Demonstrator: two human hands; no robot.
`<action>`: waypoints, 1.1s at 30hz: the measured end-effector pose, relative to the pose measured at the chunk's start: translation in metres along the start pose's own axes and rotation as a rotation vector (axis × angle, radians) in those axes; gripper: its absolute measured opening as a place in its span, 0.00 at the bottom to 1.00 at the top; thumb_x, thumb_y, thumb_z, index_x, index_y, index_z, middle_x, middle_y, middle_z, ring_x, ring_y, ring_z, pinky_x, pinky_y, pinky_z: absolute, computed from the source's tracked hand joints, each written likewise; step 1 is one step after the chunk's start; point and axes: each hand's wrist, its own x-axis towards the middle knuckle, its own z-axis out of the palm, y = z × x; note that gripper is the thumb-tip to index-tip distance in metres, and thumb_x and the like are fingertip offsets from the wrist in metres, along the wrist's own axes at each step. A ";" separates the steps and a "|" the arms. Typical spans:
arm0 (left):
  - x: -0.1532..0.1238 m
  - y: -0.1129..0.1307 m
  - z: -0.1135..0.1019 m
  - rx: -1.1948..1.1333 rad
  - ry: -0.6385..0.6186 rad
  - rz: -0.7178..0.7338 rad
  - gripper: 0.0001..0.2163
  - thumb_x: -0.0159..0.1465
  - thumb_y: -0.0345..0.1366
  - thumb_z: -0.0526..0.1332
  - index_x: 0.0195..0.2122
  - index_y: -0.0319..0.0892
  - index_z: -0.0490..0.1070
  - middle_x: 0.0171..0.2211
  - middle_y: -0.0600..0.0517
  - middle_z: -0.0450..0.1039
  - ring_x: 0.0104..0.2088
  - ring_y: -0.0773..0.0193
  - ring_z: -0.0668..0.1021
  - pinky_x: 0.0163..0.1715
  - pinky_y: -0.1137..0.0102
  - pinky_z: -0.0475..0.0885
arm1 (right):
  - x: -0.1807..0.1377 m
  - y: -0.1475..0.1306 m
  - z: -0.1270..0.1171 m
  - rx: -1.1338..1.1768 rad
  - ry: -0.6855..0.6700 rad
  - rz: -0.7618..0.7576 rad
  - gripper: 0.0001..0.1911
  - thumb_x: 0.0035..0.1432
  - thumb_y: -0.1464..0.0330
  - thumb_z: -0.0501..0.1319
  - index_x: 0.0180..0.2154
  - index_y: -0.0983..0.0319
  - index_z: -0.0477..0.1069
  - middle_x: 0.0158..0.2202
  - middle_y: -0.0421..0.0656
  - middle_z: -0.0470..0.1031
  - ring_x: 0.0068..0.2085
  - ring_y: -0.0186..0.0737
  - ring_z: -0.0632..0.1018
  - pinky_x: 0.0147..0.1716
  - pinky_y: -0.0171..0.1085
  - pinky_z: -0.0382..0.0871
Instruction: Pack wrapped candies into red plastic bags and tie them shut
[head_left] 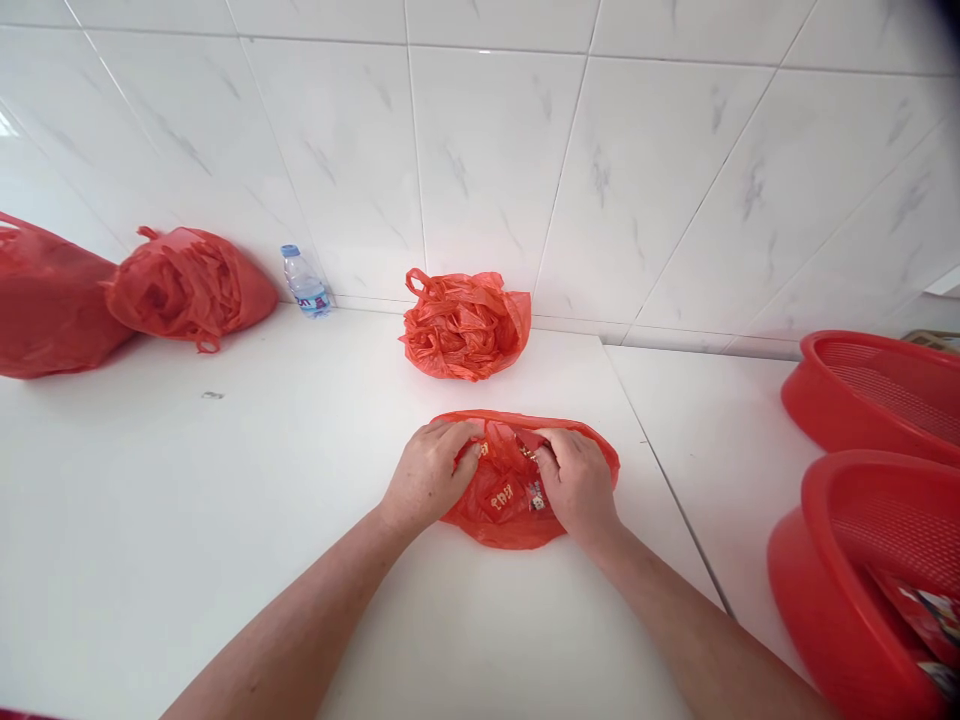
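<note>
A thin red plastic bag (504, 537) lies spread open on the white tabletop, with both my hands inside its mouth. Several small packets rest in it, among them a red packet with gold lettering (501, 497) and one with a black-and-white picture (537, 496). My left hand (427, 478) is closed at the bag's left side, thumb against fingers at another gold-printed red packet (482, 449). On the right side, my right hand (583, 485) pinches a small red packet (529, 441) between thumb and fingers. The curled fingertips of both hands are partly hidden.
Behind the bag sits a bundle of crumpled red plastic bags (466, 328). A water bottle (306, 284) leans on the tiled wall, beside a filled red bag (191, 285) and a larger one (52, 300). Red plastic baskets (814, 560) stand at right, the nearer containing packets.
</note>
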 end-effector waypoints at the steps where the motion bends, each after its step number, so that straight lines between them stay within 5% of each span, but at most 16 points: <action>1: 0.000 0.000 0.001 0.002 -0.007 0.004 0.09 0.63 0.30 0.52 0.40 0.44 0.69 0.35 0.52 0.76 0.36 0.62 0.76 0.39 0.65 0.70 | 0.000 -0.001 0.000 -0.008 0.005 -0.020 0.09 0.60 0.71 0.52 0.40 0.60 0.70 0.35 0.43 0.76 0.38 0.40 0.75 0.41 0.42 0.66; 6: 0.001 -0.005 0.000 0.058 0.008 0.039 0.09 0.64 0.34 0.53 0.42 0.43 0.70 0.39 0.49 0.75 0.40 0.59 0.75 0.42 0.62 0.69 | 0.007 0.004 -0.009 -0.091 0.066 -0.094 0.15 0.58 0.62 0.58 0.45 0.60 0.70 0.45 0.48 0.72 0.47 0.46 0.72 0.47 0.46 0.65; 10: 0.004 -0.014 -0.009 0.167 0.051 -0.011 0.10 0.63 0.37 0.53 0.43 0.43 0.69 0.45 0.46 0.72 0.45 0.55 0.73 0.45 0.60 0.68 | 0.015 0.029 -0.025 -0.177 0.197 0.069 0.15 0.59 0.61 0.56 0.43 0.62 0.71 0.42 0.49 0.70 0.44 0.45 0.71 0.44 0.44 0.65; 12: 0.005 -0.019 -0.012 0.210 0.012 -0.104 0.15 0.61 0.43 0.55 0.47 0.43 0.67 0.47 0.45 0.70 0.45 0.53 0.73 0.43 0.60 0.69 | 0.017 0.046 -0.032 -0.173 0.156 0.216 0.18 0.59 0.56 0.54 0.43 0.61 0.70 0.41 0.48 0.70 0.40 0.43 0.72 0.39 0.42 0.66; 18: 0.006 -0.039 -0.026 0.104 -0.339 -0.437 0.33 0.53 0.59 0.56 0.55 0.44 0.58 0.38 0.44 0.74 0.36 0.50 0.77 0.31 0.62 0.69 | 0.016 0.087 -0.045 0.165 -0.311 0.585 0.29 0.59 0.47 0.44 0.35 0.61 0.72 0.29 0.44 0.74 0.30 0.41 0.74 0.31 0.38 0.65; 25: 0.007 -0.047 -0.058 -0.675 -0.784 -0.530 0.30 0.50 0.43 0.65 0.54 0.46 0.60 0.42 0.45 0.74 0.35 0.56 0.78 0.26 0.69 0.72 | 0.022 0.091 -0.055 0.309 -0.512 0.491 0.25 0.57 0.48 0.50 0.35 0.61 0.72 0.33 0.44 0.75 0.34 0.42 0.74 0.34 0.39 0.65; 29: 0.006 -0.048 -0.054 -0.822 -0.712 -0.567 0.28 0.51 0.36 0.64 0.54 0.46 0.60 0.41 0.46 0.75 0.37 0.56 0.78 0.31 0.66 0.74 | 0.022 0.091 -0.059 0.253 -0.648 0.496 0.20 0.47 0.50 0.62 0.27 0.61 0.68 0.28 0.40 0.71 0.27 0.36 0.69 0.24 0.34 0.59; 33: 0.008 -0.052 -0.046 -1.036 -0.411 -0.588 0.29 0.55 0.37 0.63 0.58 0.47 0.56 0.37 0.51 0.74 0.33 0.63 0.78 0.35 0.64 0.74 | 0.024 0.088 -0.062 0.416 -0.560 0.643 0.19 0.48 0.52 0.61 0.25 0.61 0.63 0.23 0.36 0.64 0.22 0.30 0.62 0.20 0.32 0.52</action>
